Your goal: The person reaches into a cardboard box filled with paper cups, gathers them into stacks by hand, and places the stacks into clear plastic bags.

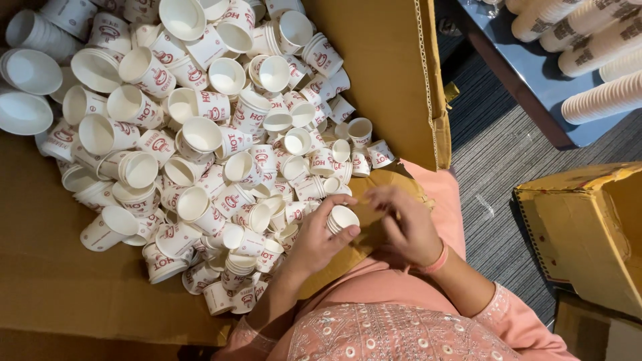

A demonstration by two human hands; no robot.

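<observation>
We see, from above, a large flattened cardboard box (60, 281) carrying a loose heap of small white paper cups (200, 134) with red printed marks, which spreads from its far left corner toward its near right edge. The left hand (319, 237) grasps a short nested stack of cups (342, 218) at that near right edge, fingers curled round its side, mouth up, presumably to keep the cups aligned. The right hand (404, 224) lies just beside the stack, fingers bent inward; whether it pinches anything we cannot tell. An upright cardboard flap (381, 73) bounds the heap on the right. Beyond it, long cream cup stacks (602, 47) lie on a blue table (528, 80); another yellow-brown carton (588, 227) stands on the carpet.
</observation>
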